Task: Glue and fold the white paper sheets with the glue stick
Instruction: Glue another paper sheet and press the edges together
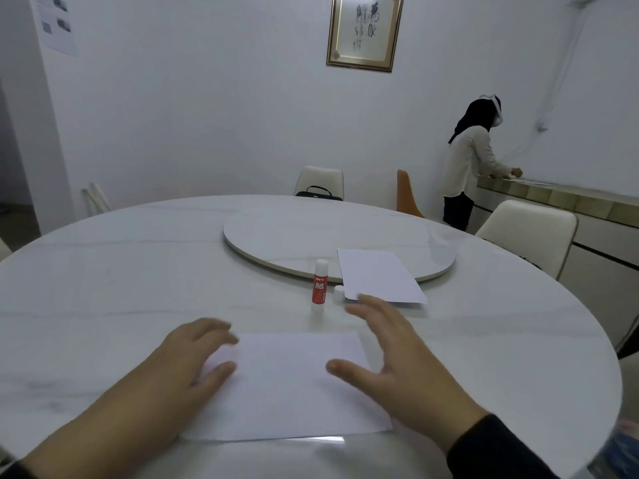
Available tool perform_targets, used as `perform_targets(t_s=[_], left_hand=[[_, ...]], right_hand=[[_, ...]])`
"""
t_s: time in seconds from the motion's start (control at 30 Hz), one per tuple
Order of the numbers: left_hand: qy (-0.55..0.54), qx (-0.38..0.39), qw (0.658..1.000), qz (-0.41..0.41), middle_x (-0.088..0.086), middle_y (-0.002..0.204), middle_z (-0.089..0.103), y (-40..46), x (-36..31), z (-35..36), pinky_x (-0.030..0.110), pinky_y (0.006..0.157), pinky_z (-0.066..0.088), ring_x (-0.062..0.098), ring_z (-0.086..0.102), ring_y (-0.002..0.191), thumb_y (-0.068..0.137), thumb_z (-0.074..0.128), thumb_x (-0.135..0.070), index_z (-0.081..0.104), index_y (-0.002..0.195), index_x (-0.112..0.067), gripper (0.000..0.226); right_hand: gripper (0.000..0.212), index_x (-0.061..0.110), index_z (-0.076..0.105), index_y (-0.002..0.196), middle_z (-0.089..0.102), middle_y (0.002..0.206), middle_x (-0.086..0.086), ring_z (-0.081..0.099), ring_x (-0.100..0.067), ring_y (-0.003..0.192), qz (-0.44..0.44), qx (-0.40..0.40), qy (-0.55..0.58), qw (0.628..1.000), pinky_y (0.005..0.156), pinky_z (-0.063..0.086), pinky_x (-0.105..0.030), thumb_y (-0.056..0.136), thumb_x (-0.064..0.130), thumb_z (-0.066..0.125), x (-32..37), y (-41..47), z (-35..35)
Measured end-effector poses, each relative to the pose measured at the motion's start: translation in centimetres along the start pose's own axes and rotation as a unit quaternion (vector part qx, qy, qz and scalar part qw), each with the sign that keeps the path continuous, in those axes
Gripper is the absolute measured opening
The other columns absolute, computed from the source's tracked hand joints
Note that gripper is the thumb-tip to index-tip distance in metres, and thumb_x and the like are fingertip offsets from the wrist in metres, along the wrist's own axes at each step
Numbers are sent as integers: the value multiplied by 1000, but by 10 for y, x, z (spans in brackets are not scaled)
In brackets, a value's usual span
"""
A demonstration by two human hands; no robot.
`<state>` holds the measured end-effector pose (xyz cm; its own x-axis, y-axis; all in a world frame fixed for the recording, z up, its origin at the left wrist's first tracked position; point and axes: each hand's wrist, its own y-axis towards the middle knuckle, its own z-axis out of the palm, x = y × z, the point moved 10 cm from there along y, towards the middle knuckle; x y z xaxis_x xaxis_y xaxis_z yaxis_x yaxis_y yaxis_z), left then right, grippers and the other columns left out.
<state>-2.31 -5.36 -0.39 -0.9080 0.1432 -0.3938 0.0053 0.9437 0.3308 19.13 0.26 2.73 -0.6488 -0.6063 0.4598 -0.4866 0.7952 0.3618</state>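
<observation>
A white paper sheet lies flat on the round marble table right in front of me. My left hand rests on its left edge, fingers apart. Over its right edge hovers my right hand, spread wide and holding nothing. Behind the sheet a red-and-white glue stick stands upright with its cap off; the small white cap lies just to its right. A second white sheet lies farther back, partly on the turntable.
A raised marble turntable fills the table's middle. Chairs stand behind and to the right of the table, one with a black bag. A person stands at a side counter at the far right.
</observation>
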Motion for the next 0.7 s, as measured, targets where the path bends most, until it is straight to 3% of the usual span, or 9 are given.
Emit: perform_targets(t_s=[0.1,0.17,0.3,0.43,0.7], left_hand=[[37,34,999,9,-37,145,-3,15,-20,13,15,111,5,-11,-3,137,54,-2,-93,13,136,-55,91],[84,85,993,19,-28,146,-22,18,-25,37,24,116,-5,-3,-21,139,43,-11,-94,-7,141,-48,108],[127,169,977,24,-19,152,-24,12,-17,64,29,117,-11,5,-23,142,46,-8,-92,-15,143,-44,109],[140,193,971,28,-20,152,-24,9,-15,66,28,117,-11,4,-22,142,51,-2,-92,-15,143,-46,104],[146,227,961,49,-24,149,-28,3,-6,57,20,111,-11,0,-25,139,67,32,-88,-14,137,-58,89]], right_hand=[[90,39,12,150,-3,156,28,-5,11,140,-66,151,-24,986,113,2,-16,77,67,55,25,10,40],[99,34,2,152,-13,158,22,-14,6,142,-85,208,-65,972,114,-6,-19,75,72,51,26,14,67],[116,30,-5,152,-14,160,12,-14,-1,145,-84,265,-141,950,118,-8,-26,56,88,23,7,13,98],[116,31,-6,151,-14,159,13,-14,-2,145,-72,269,-153,948,118,-7,-26,55,89,21,-3,11,97],[107,36,-13,149,-20,157,15,-20,5,138,-62,294,-199,933,115,-10,-23,63,87,24,-25,-5,74]])
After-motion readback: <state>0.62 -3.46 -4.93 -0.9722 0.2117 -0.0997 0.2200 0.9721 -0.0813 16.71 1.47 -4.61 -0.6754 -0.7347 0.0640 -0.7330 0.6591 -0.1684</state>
